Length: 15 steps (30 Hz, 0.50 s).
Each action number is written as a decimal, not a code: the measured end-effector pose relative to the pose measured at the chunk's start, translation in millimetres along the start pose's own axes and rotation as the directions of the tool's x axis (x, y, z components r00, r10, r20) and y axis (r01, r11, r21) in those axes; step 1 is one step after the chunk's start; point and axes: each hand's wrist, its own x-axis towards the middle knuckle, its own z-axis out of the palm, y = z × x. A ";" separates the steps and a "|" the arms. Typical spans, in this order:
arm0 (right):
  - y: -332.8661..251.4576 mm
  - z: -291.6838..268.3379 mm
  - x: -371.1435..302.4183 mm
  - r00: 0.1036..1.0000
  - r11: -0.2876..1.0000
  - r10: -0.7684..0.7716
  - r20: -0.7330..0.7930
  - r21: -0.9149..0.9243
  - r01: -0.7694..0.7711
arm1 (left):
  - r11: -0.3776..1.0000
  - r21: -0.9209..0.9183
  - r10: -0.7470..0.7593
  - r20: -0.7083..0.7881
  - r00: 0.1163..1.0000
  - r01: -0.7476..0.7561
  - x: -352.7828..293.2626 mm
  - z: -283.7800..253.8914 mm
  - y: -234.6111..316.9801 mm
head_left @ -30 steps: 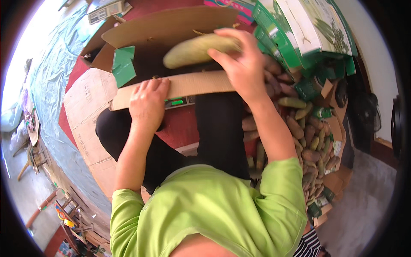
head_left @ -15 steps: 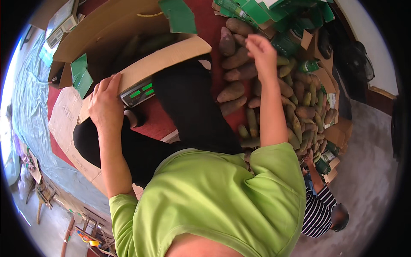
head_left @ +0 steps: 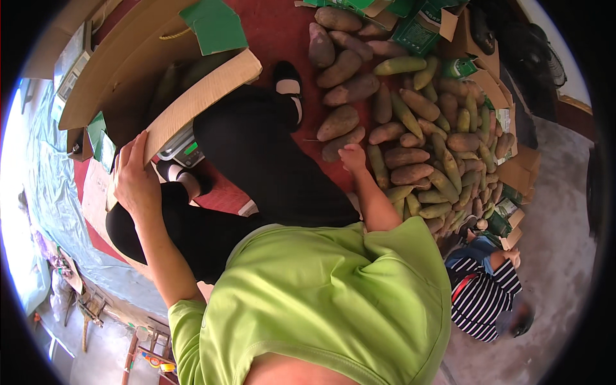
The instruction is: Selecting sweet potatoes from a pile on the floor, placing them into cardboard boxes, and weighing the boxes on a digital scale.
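Observation:
My left hand (head_left: 136, 179) is closed over the near end of a raised flap (head_left: 199, 102) of a large cardboard box (head_left: 109, 70), thumb side toward the flap. Inside the box, in shadow, lie long dark-green vegetables. A digital scale (head_left: 183, 149) with a lit green display shows beneath the flap. My right hand (head_left: 353, 158) has its fingers curled in, at the end of a brownish root vegetable (head_left: 337, 146); whether anything is inside the fingers is hidden. Beyond it spreads a heap of similar long roots (head_left: 410, 173), reddish-brown and green.
Green-and-brown cartons (head_left: 423, 25) stand at the far right of the heap. A person in a striped shirt (head_left: 481, 295) sits at the right. Blue plastic sheeting (head_left: 48, 173) covers the left side. My legs (head_left: 269, 167) in black trousers extend between box and heap.
My right hand has come down and nearer from above the far roots, its fingers now curled. My left hand stays on the flap. The view has shifted, and the striped-shirt person's arm has drawn in.

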 end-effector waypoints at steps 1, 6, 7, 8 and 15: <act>-3.7 2.7 -2.1 0.940 0.923 0.340 0.010 0.191 -0.335 | 1.000 0.007 0.002 -0.014 1.000 -0.002 -1.1 1.0 -1.4; 7.5 8.9 8.9 0.823 0.728 0.568 0.007 0.462 -0.506 | 1.000 0.010 0.022 -0.040 0.999 -0.021 -1.9 3.5 -1.7; 2.1 10.9 9.8 0.780 0.671 0.625 0.012 0.501 -0.546 | 0.999 0.014 0.041 -0.052 0.998 -0.041 -2.3 4.6 -3.5; 1.0 11.1 10.3 0.778 0.667 0.628 0.015 0.503 -0.549 | 0.998 0.010 0.068 -0.058 0.996 -0.067 -2.7 5.4 -3.7; -1.6 18.0 19.0 0.773 0.630 0.633 0.051 0.546 -0.552 | 0.999 -0.002 0.050 -0.063 0.997 -0.050 -1.7 5.5 3.2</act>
